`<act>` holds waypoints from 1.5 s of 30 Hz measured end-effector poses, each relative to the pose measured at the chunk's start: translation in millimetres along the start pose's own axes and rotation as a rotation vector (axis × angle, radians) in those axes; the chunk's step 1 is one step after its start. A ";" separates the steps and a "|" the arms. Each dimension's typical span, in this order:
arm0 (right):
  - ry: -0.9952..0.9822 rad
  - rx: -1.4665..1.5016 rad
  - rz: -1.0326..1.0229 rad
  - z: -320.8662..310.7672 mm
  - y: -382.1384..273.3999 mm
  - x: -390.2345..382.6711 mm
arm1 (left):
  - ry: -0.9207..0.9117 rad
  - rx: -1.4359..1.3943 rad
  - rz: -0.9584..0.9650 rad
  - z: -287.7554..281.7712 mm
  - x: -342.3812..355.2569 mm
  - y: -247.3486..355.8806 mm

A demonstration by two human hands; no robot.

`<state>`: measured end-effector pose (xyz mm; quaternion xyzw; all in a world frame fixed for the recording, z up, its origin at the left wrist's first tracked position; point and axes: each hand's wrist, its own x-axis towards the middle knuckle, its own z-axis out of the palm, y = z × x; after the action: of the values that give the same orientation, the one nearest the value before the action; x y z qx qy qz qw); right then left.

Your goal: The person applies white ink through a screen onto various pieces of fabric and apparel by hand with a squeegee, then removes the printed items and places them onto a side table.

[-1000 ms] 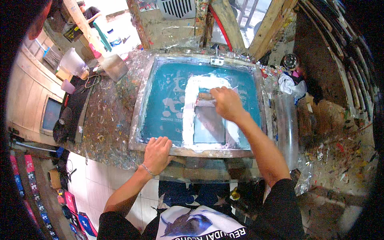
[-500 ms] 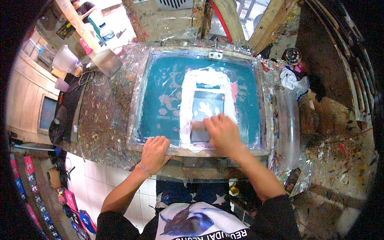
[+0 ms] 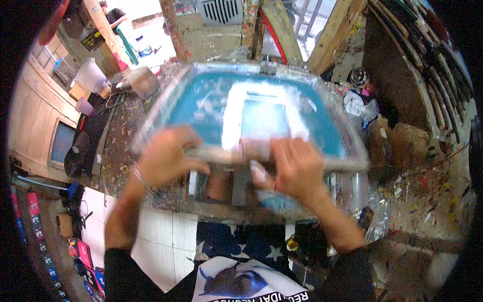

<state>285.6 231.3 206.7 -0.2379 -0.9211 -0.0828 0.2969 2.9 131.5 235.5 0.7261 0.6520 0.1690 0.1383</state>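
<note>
A screen-printing frame (image 3: 355, 162) with a teal mesh is tilted up, its near edge raised off the table and its far edge at the hinge clamp (image 3: 267, 67). A bright white band surrounds a pale rectangle on the mesh. My left hand (image 3: 163, 153), blurred, grips the near bar toward its left, fingers above and thumb below. My right hand (image 3: 298, 163) is closed round a small squeegee (image 3: 255, 149) at the same bar. White ink marks its thumb, which points down below the bar. Under the raised frame, a dark grey strip (image 3: 242, 186) shows on the table.
A paint-spattered worktable (image 3: 118, 163) carries the frame. Cloudy plastic containers (image 3: 142, 82) stand at the far left. White crumpled cloth (image 3: 358, 105) lies to the right. Wooden posts (image 3: 336, 35) rise behind, and a person (image 3: 116, 17) is at the far left.
The frame's near edge has swung up from the table. My left hand has risen with it. My right hand has drawn the squeegee back from the mesh to the near bar.
</note>
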 end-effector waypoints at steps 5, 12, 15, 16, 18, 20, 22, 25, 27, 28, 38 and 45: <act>0.167 -0.311 -0.007 -40.6 69.0 141.0 | 1.203 0.561 0.323 -46.9 52.2 36.3; 0.125 -0.145 0.169 -69.2 96.5 225.7 | 0.271 0.001 0.081 180.2 83.2 -71.7; 0.044 -0.097 0.250 -76.8 80.5 219.3 | 0.114 0.102 0.041 209.4 86.2 -95.5; 0.048 -0.094 0.247 -76.6 83.5 217.0 | 0.172 0.071 0.074 214.2 89.5 -97.8; 0.049 -0.093 0.253 -77.3 83.5 218.2 | 0.135 0.045 0.048 220.8 94.3 -99.4; 0.011 -0.122 0.343 -83.7 73.9 225.8 | 0.175 -0.025 0.043 220.7 98.4 -102.1; -0.027 -0.143 0.419 -82.9 63.0 234.3 | 0.290 -0.140 0.045 217.3 89.7 -106.3; 0.040 -0.117 0.242 -80.3 85.6 226.5 | 0.341 -0.370 -0.011 188.8 62.2 -116.9; 0.073 -0.090 0.179 -77.8 94.8 219.5 | 0.279 -0.457 -0.114 147.4 23.2 -142.5; 0.086 -0.080 0.167 -76.5 95.1 219.6 | 0.252 -0.394 -0.177 122.7 -2.1 -164.1; 0.056 -0.061 0.173 -83.7 72.0 216.3 | 0.453 -0.773 -0.860 17.2 -289.9 -333.7; 0.116 -0.221 0.066 -63.3 94.7 197.6 | 0.635 0.453 -0.373 3.8 -138.4 -199.9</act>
<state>223.5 372.3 374.9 -0.2942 -0.8793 -0.1873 0.3242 -188.2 16.3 138.9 0.5199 0.8028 0.2089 -0.2039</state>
